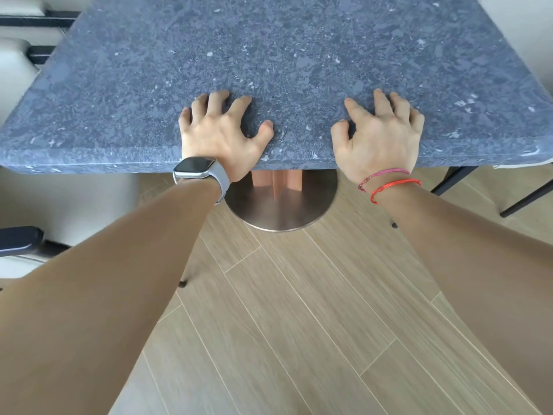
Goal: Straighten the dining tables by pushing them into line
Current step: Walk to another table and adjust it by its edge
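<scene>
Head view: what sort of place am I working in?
Probably a restaurant or café dining room: a stone-look pedestal table on a round metal base, pale cushioned chairs alongside, wood-plank floor.

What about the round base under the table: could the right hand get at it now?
Probably, though only by leaving the table. The right hand presses on its top by the near edge; the base shows below that edge, nothing blocking it.
</scene>
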Tool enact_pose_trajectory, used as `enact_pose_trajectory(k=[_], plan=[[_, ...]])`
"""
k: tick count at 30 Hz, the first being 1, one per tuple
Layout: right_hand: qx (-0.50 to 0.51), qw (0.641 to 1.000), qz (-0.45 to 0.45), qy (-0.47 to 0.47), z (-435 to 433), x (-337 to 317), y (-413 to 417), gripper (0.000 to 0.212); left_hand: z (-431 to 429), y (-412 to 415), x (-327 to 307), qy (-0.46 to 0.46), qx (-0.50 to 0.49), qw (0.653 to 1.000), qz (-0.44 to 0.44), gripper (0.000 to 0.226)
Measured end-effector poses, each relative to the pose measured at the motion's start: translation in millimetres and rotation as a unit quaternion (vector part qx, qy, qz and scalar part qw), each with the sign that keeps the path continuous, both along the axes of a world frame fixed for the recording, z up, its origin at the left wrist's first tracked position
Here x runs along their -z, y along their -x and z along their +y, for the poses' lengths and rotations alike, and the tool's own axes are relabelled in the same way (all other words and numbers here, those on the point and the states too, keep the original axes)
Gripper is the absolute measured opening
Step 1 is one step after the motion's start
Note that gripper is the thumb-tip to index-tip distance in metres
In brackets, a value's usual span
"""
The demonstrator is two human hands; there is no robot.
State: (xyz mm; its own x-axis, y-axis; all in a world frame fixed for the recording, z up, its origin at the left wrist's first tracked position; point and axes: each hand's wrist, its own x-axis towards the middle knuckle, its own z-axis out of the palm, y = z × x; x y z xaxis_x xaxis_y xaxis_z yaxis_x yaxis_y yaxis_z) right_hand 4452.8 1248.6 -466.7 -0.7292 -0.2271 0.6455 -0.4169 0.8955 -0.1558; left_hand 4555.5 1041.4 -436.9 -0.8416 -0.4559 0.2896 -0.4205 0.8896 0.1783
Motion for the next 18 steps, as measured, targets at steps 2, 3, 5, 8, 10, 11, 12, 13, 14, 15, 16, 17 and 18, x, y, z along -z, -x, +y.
enact_pose_trajectory(k=[2,3,5,8,10,11,12,13,14,15,16,17,18], plan=[[0.004,1.0,0.0,0.003,0,1,-1,0.042,0,-2,0,-0.005,-0.002,1.0,0.0,0.071],[0.004,1.0,-0.003,0.002,0,1,-2,0.041,0,-2,0,-0.009,-0.002,1.0,0.0,0.072],[-0.002,1.0,-0.008,-0.001,0,-1,-2,0.042,1,-2,-2,-0.014,-0.003,1.0,-0.004,0.072],[-0.006,1.0,-0.02,-0.013,2,-4,-2,0.041,3,-2,-3,-0.018,-0.005,1.0,-0.009,0.072],[-0.005,0.999,-0.031,-0.021,2,-7,-2,0.041,3,-1,-3,-0.021,-0.007,1.0,-0.008,0.071],[-0.006,0.999,-0.037,-0.026,2,-8,-3,0.041,2,-1,-3,-0.023,-0.007,1.0,-0.011,0.071],[-0.008,0.999,-0.043,-0.03,2,-9,-4,0.041,2,-1,-4,-0.025,-0.007,1.0,-0.013,0.071],[-0.009,0.998,-0.049,-0.034,2,-10,-4,0.041,2,-1,-4,-0.027,-0.007,0.999,-0.016,0.071],[-0.011,0.998,-0.057,-0.037,2,-11,-4,0.042,2,-1,-5,-0.027,-0.008,0.999,-0.018,0.07],[-0.013,0.997,-0.065,-0.038,2,-13,-4,0.042,2,0,-6,-0.026,-0.008,0.999,-0.021,0.07],[-0.014,0.997,-0.07,-0.041,3,-14,-4,0.042,2,0,-6,-0.026,-0.009,0.999,-0.026,0.07],[-0.014,0.996,-0.072,-0.044,3,-15,-5,0.041,2,0,-7,-0.027,-0.01,0.999,-0.03,0.071],[-0.014,0.996,-0.073,-0.047,3,-15,-5,0.041,2,0,-7,-0.029,-0.009,0.999,-0.033,0.072]])
